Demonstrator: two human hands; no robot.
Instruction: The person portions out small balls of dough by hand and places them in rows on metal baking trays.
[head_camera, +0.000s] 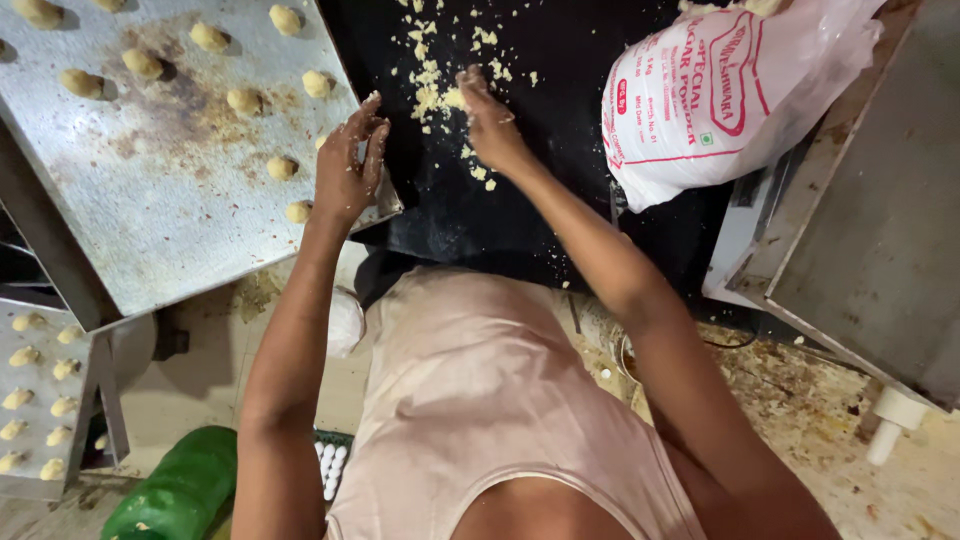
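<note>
While on dough crumbs (430, 95), right hand (492, 125) (grip unclear); left hand (348, 170) open, empty, beside tray (170, 220).

Dirty crumb-strewn floor (810, 400), black worktop (560, 180), steel counter (880, 220) at right

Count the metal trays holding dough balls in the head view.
2. A large tray sits at upper left beside the black counter, by the left hand. A smaller tray is lower left, partly cut off; others may be hidden.
</note>
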